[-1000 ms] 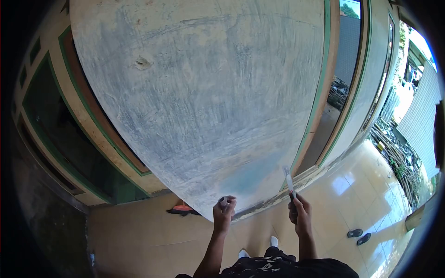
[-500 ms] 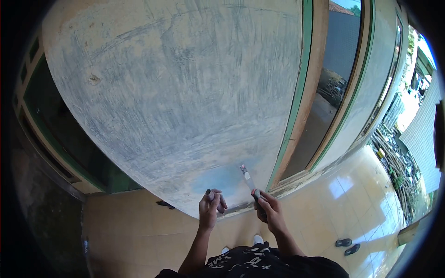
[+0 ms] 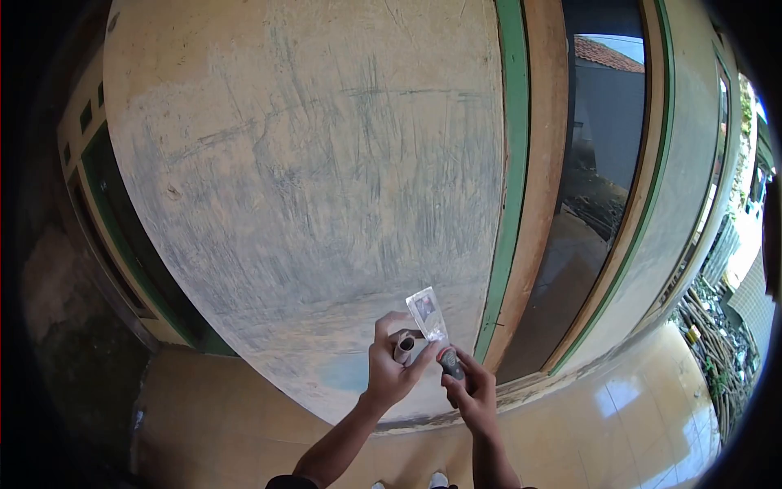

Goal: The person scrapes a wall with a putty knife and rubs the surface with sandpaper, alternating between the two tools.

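In my right hand (image 3: 474,393) is a putty knife (image 3: 450,363), held by its dark handle with a red band, fingers closed around it. Its broad metal blade points up and is smeared with pale residue. My left hand (image 3: 391,371) is curled around a small rolled-up sheet (image 3: 404,347), whose hollow end faces me. The left fingers reach to the blade's edge and the thumb lies by its base. Both hands are close together in front of the scuffed wall (image 3: 326,204), which has grey streaks and a light blue patch (image 3: 346,372) low down.
Right of the wall stands a green and wood window frame (image 3: 533,204) with dark glass. A green door (image 3: 147,244) is at the left. Glossy tiles (image 3: 586,432) cover the floor, and a pile of sticks (image 3: 705,350) lies outside at the far right.
My hands have come together, the left moving right to the putty knife's blade. The blade now shows its broad face. The camera view has tilted up and shifted, so the slippers are out of sight.
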`<state>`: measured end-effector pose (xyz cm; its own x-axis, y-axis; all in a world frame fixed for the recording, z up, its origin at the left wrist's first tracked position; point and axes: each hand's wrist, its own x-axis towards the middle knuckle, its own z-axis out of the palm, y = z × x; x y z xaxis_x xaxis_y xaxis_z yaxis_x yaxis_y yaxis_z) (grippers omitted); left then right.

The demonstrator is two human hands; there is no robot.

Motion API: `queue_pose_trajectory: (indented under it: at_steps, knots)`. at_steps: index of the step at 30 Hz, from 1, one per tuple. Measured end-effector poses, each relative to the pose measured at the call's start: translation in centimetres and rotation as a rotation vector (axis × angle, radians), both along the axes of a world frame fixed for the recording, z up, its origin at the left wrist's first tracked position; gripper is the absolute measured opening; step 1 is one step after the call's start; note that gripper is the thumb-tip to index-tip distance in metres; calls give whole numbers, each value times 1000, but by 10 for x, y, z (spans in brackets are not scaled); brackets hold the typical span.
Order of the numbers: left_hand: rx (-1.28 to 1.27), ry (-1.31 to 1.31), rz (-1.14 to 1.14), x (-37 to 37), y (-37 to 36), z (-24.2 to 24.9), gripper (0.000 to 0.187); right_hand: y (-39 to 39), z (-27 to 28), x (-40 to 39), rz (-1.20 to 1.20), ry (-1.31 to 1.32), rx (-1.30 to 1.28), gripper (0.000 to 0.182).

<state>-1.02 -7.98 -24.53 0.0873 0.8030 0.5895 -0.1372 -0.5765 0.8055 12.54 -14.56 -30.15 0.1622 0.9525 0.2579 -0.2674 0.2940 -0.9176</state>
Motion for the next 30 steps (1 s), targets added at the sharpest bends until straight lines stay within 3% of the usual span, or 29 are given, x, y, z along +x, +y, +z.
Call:
queue_pose_trajectory:
  at_steps: [1, 5, 6, 9, 15, 16, 17, 21, 25, 29, 30]
  knots:
    - [-3, 6, 9, 2, 5, 8, 34, 2, 12, 4, 9, 6, -3, 58]
    - [328, 244, 78, -2, 24, 61, 38, 8, 73, 22, -172, -422, 199, 72]
    - [420, 382, 82, -6, 24, 80, 41, 9, 84, 25, -179, -450, 231, 72]
    - [568, 483, 135, -17, 24, 123, 44, 14, 114, 28, -206, -517, 302, 72]
    - [659, 438, 141, -46, 32, 186, 47, 49, 166, 18, -97, -788, 619, 79]
    - [482, 520, 175, -53, 20, 199, 46, 53, 176, 14, -93, -797, 632, 79]
    - [485, 512, 180, -60, 22, 202, 46, 53, 187, 10, -101, -805, 600, 83]
    - [747, 429, 261, -87, 42, 215, 45, 68, 219, -12, -137, -872, 618, 90]
    - [627, 380, 380, -119, 47, 226, 41, 89, 234, -50, -291, -864, 836, 75]
    - [814, 410, 551, -158, 69, 238, 37, 105, 247, -90, -464, -985, 941, 62]
    - [959, 449, 581, -169, 79, 243, 35, 106, 250, -100, -531, -1007, 931, 57]
